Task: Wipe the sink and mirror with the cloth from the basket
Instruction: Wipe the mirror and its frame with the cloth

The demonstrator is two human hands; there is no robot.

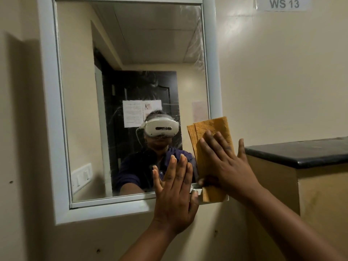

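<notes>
An orange cloth, folded, is pressed flat against the lower right corner of the mirror by the right hand. The fingers of this hand are held straight and slightly spread over the cloth; the thumb is partly hidden below it. Part of the white frame at that corner is covered by the cloth. The left hand is raised just beside it, with straight fingers close together, laid on the glass at the bottom edge; whether the palm touches cannot be told. Smears are seen on the glass. The sink and basket are not in view. A dark-topped ledge is cut off at the right, and a label reading "WS 13" is cropped above.
</notes>
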